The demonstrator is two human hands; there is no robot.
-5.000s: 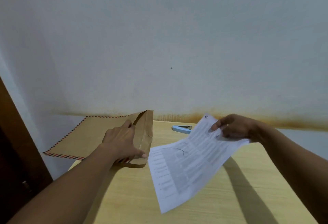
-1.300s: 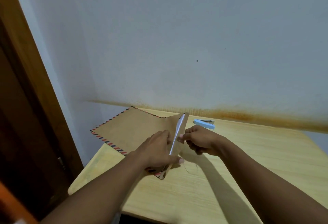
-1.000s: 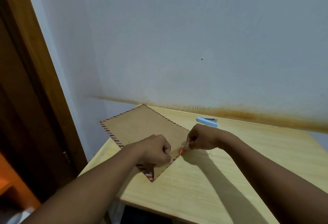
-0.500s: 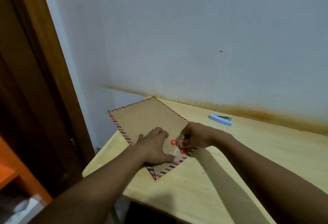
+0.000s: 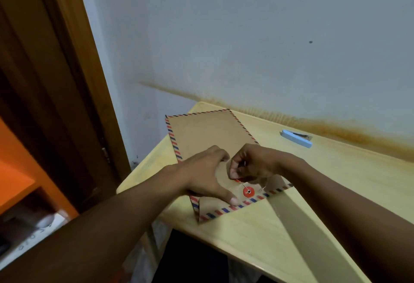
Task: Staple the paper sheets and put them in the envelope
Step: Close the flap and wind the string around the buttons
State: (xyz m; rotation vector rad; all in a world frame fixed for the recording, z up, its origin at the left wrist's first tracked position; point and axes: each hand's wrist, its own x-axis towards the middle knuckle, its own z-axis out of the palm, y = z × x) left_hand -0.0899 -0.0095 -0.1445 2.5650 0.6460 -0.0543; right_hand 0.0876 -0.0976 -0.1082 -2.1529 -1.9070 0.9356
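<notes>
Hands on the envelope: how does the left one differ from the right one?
1. The left hand lies flat with its fingers spread; the right hand is curled up.
2. The left hand presses the envelope down; the right hand pinches a thin string that runs to the red disc.
Both are at the envelope's near end, close together.

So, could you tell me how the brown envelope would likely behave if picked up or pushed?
Probably floppy: the envelope is thin paper lying flat on the table. Likely light: the left hand pins it with flat fingers while the right hand pinches its string. One corner overhangs the table edge, so a push might slide it off.
</notes>
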